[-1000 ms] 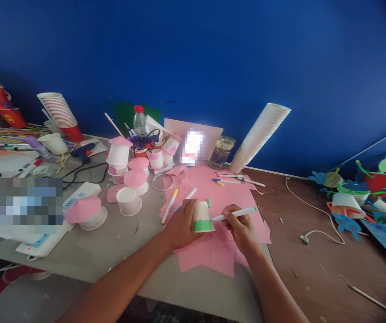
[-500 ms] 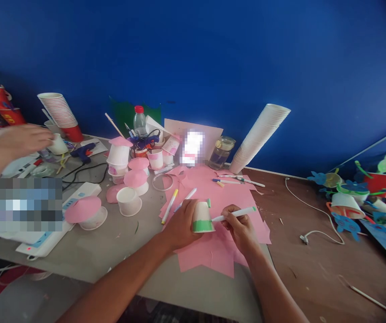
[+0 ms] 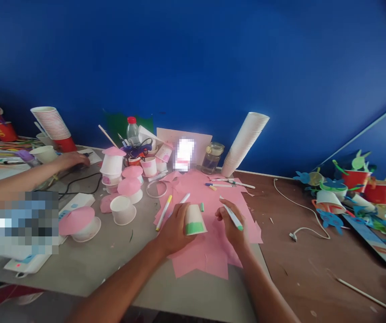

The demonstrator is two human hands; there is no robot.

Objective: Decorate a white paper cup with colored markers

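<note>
My left hand (image 3: 175, 226) is wrapped round a white paper cup (image 3: 194, 217), which is upside down and tilted a little. A green band (image 3: 195, 228) is coloured around the cup's lower part, near the rim. In my right hand (image 3: 232, 222) is a white marker (image 3: 231, 213) with a green end, its tip pointing up and away from the cup. The marker's small green cap (image 3: 202, 207) lies just behind the cup on the pink paper (image 3: 209, 251). A yellow marker (image 3: 164, 213) rests left of the cup, beside another white marker (image 3: 185, 198).
A co-worker's arm (image 3: 45, 172) reaches in from the left, over a power strip (image 3: 33, 260). Cups with pink paper tops (image 3: 78, 220) stand left. Behind are a glass jar (image 3: 213, 157), a tall cup stack (image 3: 246, 141) and a lit phone (image 3: 184, 154). Paper crafts (image 3: 330, 202) crowd the right.
My right hand has drawn the marker off the cup, and its tip now points upward. The co-worker's hand has moved right toward the glue gun. The view has shifted slightly.
</note>
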